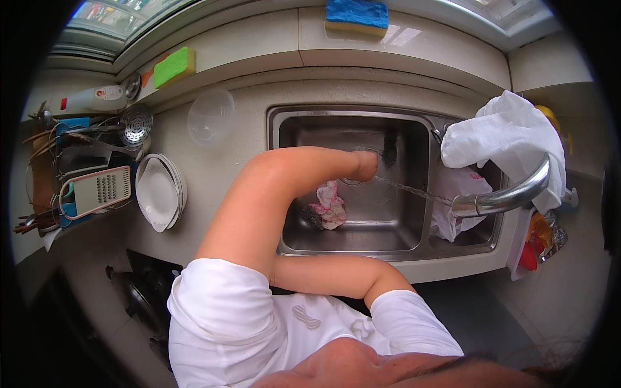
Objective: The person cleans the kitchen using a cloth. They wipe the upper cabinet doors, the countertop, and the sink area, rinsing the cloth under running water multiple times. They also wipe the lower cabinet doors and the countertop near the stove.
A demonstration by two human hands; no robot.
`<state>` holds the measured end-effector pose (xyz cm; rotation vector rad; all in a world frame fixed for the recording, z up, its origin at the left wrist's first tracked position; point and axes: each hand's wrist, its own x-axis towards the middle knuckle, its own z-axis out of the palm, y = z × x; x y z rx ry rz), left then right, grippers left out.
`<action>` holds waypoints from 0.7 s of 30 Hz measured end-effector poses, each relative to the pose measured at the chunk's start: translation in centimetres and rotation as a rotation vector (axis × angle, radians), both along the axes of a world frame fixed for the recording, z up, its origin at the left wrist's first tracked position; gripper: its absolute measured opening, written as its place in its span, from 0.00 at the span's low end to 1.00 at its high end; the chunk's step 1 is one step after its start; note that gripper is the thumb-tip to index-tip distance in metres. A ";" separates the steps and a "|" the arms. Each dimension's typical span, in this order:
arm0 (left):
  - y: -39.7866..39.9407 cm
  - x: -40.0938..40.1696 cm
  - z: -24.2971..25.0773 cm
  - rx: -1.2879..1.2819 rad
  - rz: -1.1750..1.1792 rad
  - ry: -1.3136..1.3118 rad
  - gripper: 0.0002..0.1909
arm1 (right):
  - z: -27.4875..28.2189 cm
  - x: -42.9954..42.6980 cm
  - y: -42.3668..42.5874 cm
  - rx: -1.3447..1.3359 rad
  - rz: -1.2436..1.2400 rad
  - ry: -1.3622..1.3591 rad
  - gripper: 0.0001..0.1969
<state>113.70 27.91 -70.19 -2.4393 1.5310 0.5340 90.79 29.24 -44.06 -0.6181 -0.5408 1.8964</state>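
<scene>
My left hand [366, 166] is low in the main basin of a stainless steel sink [410, 242], at the end of a bent left arm. Its fingers look curled, and I cannot tell if anything is inside them. A thin stream of water [412, 189] runs from the chrome faucet [504, 198] toward this hand. Beside it, the drain shows partly. A crumpled pink-and-white cloth [332, 206] lies on the basin floor against a dark scouring pad [311, 217]. My right forearm [325, 275] crosses in front of my body, and the right hand is hidden behind my left arm.
White plates [157, 194] and a clear plastic bowl [211, 118] stand left. Beyond are a utensil rack with a grater [97, 191] and skimmer [137, 125]. Green [173, 68] and blue [356, 17] sponges sit on the ledge. A white cloth [504, 131] drapes the faucet; a plastic bag [456, 199] fills the side basin.
</scene>
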 end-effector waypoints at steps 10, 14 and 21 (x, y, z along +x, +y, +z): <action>-1.1 0.7 4.0 0.090 0.187 0.064 0.14 | -1.2 -0.3 -1.3 0.571 0.184 -0.593 0.11; 4.4 -4.1 6.0 -0.216 0.495 -0.036 0.27 | -8.8 4.1 -7.8 0.342 0.019 -0.746 0.05; -0.6 -9.4 14.1 -1.061 0.939 0.320 0.12 | -17.5 20.5 -26.2 -0.047 -0.043 -1.618 0.05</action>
